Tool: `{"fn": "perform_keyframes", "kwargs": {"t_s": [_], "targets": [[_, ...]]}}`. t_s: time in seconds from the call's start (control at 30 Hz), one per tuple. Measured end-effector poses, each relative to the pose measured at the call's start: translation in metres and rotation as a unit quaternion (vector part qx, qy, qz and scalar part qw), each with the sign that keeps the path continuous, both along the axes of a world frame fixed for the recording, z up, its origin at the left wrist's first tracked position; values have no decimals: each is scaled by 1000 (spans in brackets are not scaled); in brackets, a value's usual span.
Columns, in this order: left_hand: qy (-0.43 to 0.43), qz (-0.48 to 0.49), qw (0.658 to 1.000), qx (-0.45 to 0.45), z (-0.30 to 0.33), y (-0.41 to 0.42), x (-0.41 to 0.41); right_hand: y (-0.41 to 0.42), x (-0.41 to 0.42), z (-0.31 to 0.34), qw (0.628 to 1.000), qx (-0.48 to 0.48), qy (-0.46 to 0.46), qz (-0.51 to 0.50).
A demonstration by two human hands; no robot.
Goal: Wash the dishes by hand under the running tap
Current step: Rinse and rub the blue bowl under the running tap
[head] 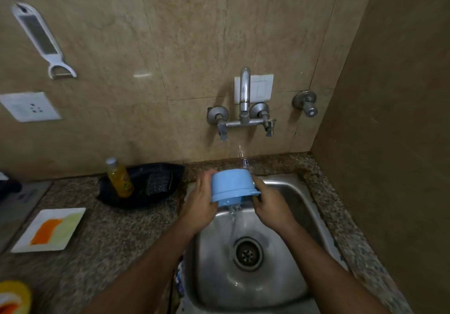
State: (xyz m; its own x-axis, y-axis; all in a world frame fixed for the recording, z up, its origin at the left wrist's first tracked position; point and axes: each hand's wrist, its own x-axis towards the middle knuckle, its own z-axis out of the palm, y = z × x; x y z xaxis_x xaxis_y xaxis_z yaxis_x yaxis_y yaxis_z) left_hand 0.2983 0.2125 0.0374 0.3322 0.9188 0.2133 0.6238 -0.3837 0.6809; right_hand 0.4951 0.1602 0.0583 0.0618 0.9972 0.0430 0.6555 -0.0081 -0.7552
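Both hands, left hand [198,204] and right hand [270,206], have fingers curled round the wet, tilted light-blue plastic bowl [231,186]; it could slip into the steel sink [304,206].

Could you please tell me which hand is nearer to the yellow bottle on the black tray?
Left. The left hand holds the blue plastic bowl just right of the yellow bottle; the right hand is across the bowl, farther away.
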Motion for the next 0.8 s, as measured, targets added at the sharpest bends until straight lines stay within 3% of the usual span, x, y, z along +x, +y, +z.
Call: {"fn": "perform_keyframes", "kwargs": {"t_s": [0.1,0.2,0.27,0.4,0.63,0.8], "targets": [[-1,-45,999,-8,12,-2,-9,-9,-2,5,997,58,-35,-29],[-95,-88,968,-213,15,-2,-22,-16,-3,5,993,81,-63,-57],[-141,-94,943,-287,15,-5,-23,-18,-6,5,991,73,-78,-80],[-221,-38,936,-271,22,-12,-19,-23,-13,13,989,109,-76,-67],[-317,-141,887,-305,51,-22,-26,-22,-10,30,975,188,-98,-61],[-347,-113,889,-276,67,-20,-25,-24,-13,43,971,217,-88,-57]]}}
